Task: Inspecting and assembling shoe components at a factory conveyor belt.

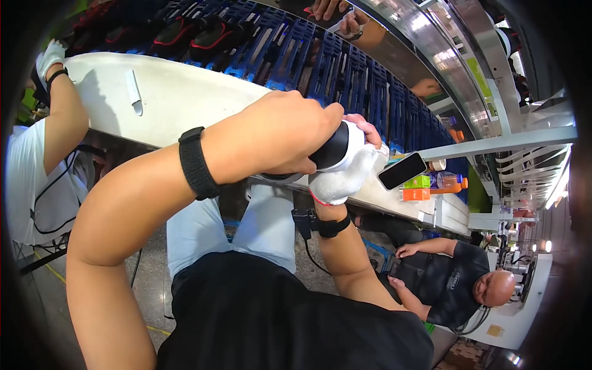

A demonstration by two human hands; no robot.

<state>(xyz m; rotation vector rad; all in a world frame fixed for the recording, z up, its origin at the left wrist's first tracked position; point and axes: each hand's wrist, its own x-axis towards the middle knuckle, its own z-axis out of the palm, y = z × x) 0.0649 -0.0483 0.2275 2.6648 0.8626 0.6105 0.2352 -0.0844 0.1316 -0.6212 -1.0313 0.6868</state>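
My bare left hand (295, 132) reaches across from the left, a black band round its wrist. Its fingers are curled down against a smooth black piece (333, 148). On the other side of that piece is my right hand (346, 174), in a white knit glove with a red cuff edge and bare fingertips. The right fingers wrap round the far side of the piece. Both hands cover most of it, so its kind cannot be made out. They hold it above the near edge of a white worktop (179, 89).
Behind the worktop runs a blue slatted conveyor (320, 74) carrying black shoes with red trim (213, 36). A white strip-like tool (133, 92) lies left. Phone (402, 171), small cartons (415, 194) and orange bottle (453, 184) stand right. One person (459, 277) sits right; another's gloved hand (50, 58) is left.
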